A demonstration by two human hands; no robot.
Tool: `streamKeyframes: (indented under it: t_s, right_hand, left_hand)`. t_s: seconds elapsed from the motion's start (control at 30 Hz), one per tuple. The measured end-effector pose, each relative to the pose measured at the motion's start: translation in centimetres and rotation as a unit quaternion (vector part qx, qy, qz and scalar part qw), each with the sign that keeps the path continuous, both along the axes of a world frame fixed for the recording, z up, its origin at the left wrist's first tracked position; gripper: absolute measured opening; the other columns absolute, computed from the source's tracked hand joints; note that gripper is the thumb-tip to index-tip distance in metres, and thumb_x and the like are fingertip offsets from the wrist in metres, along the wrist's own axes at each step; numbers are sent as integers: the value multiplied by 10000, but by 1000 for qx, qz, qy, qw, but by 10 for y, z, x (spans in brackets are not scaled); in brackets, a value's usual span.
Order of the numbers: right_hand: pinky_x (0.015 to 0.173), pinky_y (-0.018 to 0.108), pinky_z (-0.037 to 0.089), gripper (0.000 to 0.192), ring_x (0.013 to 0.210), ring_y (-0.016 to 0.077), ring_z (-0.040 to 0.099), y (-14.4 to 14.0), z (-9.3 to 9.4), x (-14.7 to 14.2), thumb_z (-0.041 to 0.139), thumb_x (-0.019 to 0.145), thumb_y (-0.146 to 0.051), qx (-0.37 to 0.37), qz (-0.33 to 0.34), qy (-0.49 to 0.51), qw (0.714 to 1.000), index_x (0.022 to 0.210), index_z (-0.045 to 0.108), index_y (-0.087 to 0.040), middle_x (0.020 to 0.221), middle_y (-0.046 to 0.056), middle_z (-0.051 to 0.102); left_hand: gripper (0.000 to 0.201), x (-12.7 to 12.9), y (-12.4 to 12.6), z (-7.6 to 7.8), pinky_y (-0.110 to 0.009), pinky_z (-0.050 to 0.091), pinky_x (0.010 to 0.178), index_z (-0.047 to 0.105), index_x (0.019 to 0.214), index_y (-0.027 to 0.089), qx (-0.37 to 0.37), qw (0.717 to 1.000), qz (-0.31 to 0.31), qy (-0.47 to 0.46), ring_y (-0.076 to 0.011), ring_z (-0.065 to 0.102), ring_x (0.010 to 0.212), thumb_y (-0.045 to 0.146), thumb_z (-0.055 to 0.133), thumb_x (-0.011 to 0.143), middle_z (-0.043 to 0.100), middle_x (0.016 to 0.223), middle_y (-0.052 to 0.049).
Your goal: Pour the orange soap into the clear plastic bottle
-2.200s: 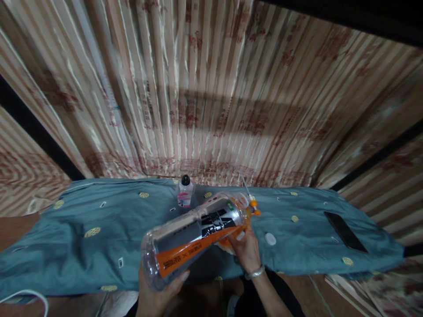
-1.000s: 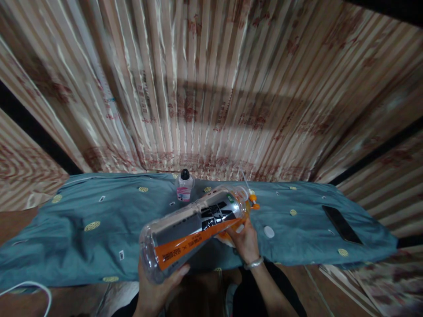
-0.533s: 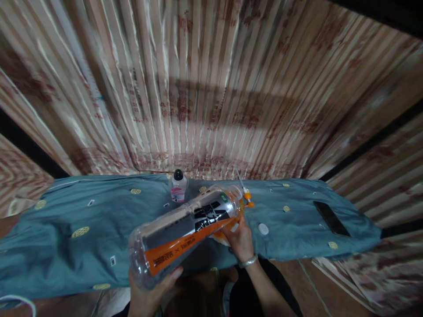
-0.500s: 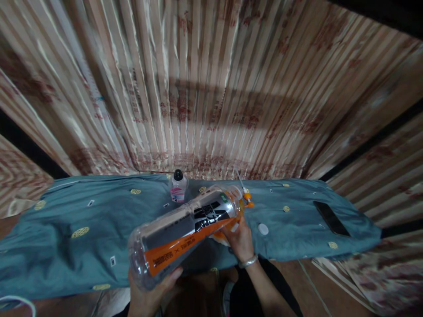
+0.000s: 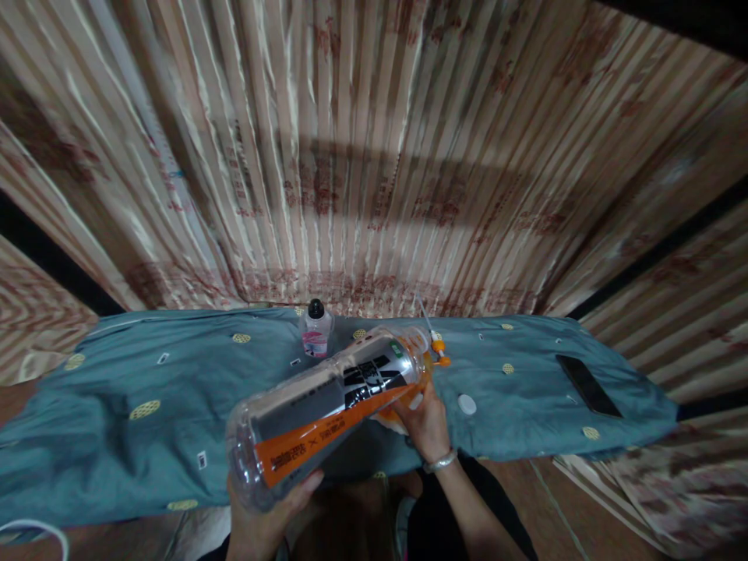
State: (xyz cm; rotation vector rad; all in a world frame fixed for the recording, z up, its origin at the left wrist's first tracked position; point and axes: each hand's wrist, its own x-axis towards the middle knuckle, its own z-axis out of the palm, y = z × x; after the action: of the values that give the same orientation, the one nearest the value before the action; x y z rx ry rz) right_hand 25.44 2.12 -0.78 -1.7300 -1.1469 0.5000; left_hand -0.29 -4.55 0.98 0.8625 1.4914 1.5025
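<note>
A large clear plastic bottle (image 5: 333,405) with an orange, silver and black label lies tilted across the middle, its uncapped neck to the upper right. My left hand (image 5: 262,518) is closed around its base from below. At the neck end, my right hand (image 5: 429,425) grips an orange-and-white container (image 5: 390,421), mostly hidden under the big bottle and my fingers. Whether the neck touches its mouth, I cannot tell. Just beyond rests an orange pump head (image 5: 439,351) with a thin pale tube. To the right of my right hand is a round white cap (image 5: 467,403).
A small clear bottle (image 5: 315,331) with a black cap and pink label stands at the back. On the right a dark phone (image 5: 588,386) lies on the green patterned cloth (image 5: 117,374). Striped curtain (image 5: 362,171) hangs behind, and a white cable (image 5: 44,530) curves at lower left.
Both hands and the large bottle hold nearly the same pose. Only a very slight shift of the whole view shows.
</note>
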Motion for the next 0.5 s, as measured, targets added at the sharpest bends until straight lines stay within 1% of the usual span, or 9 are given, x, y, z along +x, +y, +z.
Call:
streamKeyframes:
  t_s: [0.1,0.2,0.3,0.5]
  right_hand:
    - [884,513,708,529,1016,426,889,0,1,0,847,740,-650,-1,5,-2,1000,1088,729,-268,1064,165,914]
    - [885,533,711,551,1011,442,889,0,3,1,858,732,-641,-7,6,1,1000,1106,735,-256,1055,161,910]
    - [898,550,712,571,1037,455,888,0,3,1,851,739,-630,-10,8,5,1000,1153,738,-253,1074,157,913]
    - [912,561,720,502,1045,451,889,0,4,-2,847,758,-608,4,6,5,1000,1118,725,-281,1092,146,918]
  left_hand:
    - [572,1,0,0,-615,713,1115,877,1061,313,3,1000,3,3,-391,897,1009,534,1113,590,914,1027,-49]
    - [568,1,-1,-1,-603,729,1085,881,1049,318,-17,1000,11,-1,-411,901,1054,534,1123,582,916,1051,-60]
    - [539,1,-1,-2,-605,724,1098,881,1021,320,-16,1000,12,3,-416,902,1083,540,1123,592,918,1060,-60]
    - [590,3,-1,4,-612,723,1095,882,1073,335,-10,1000,11,-19,-416,900,1100,501,1136,567,920,1047,-40]
